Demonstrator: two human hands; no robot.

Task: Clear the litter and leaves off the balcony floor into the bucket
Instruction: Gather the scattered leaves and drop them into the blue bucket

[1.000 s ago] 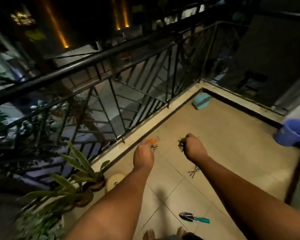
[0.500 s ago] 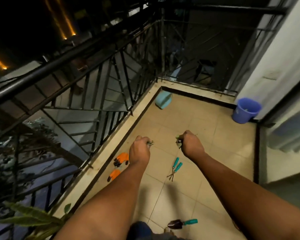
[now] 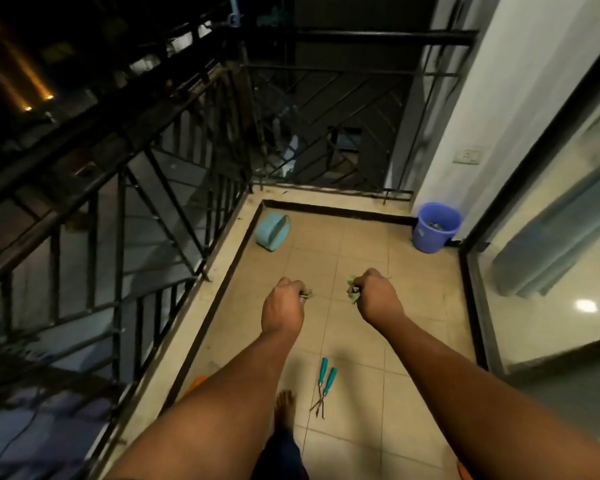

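While both fists grip leaves (image 3: 352,295), bucket (image 3: 436,227) nears.

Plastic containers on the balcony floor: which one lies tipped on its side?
The light teal one by the railing; the purple bucket stands upright in the corner.

Beige square floor tiles (image 3: 361,258) with thin pale grout lines cover the balcony, edged by a black border strip (image 3: 329,206) and a cream ledge (image 3: 222,251). The railing (image 3: 174,188) is black metal with a pattern of diagonal bars. A blue-violet bucket (image 3: 433,233) stands in the far corner (something grey-green shows inside it). A pale turquoise tub (image 3: 272,232) lies near the railing. Two small tools (image 3: 324,375) have teal handles and dark metal tips. Dull green leaves (image 3: 353,295) show in the right hand (image 3: 378,296), and more grey-green leaf scraps (image 3: 307,294) in the left hand (image 3: 283,310). The wall (image 3: 506,98) is white. An orange patch (image 3: 196,381) shows beside the left forearm.
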